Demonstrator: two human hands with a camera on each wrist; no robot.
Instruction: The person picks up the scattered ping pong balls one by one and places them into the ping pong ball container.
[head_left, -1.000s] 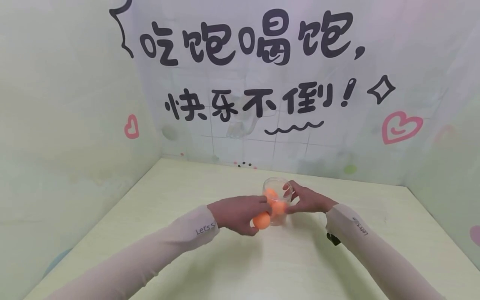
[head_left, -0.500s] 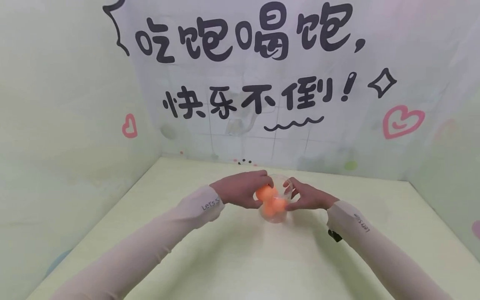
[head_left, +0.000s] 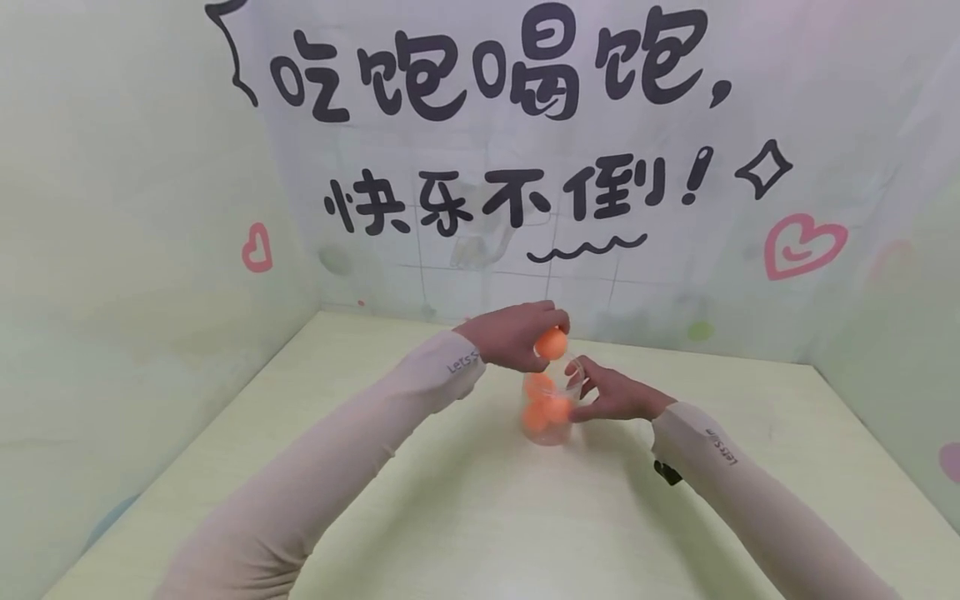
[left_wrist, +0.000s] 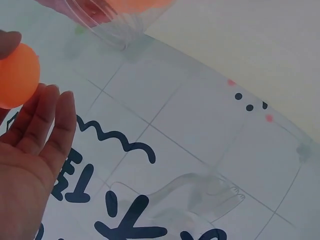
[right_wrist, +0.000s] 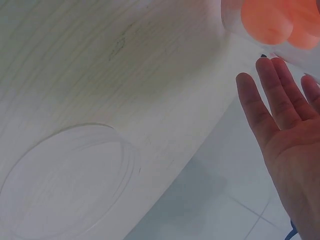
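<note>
My left hand pinches an orange ping-pong ball just above the mouth of a clear plastic jar. That ball sits between thumb and fingers at the edge of the left wrist view. Several more orange balls lie inside the jar, which stands upright on the table. From the right, my right hand holds the jar, thumb toward me and fingers on the far side near the rim. The right wrist view shows its fingers by the jar wall.
A clear round disc, like a lid, lies on the pale table in the right wrist view. Behind the table rises a printed wall sheet with black characters, and side walls stand left and right. A small black item shows under the right sleeve.
My left hand has lifted the ball from beside the jar's front up and away from me to above its mouth. My right hand stays on the jar.
</note>
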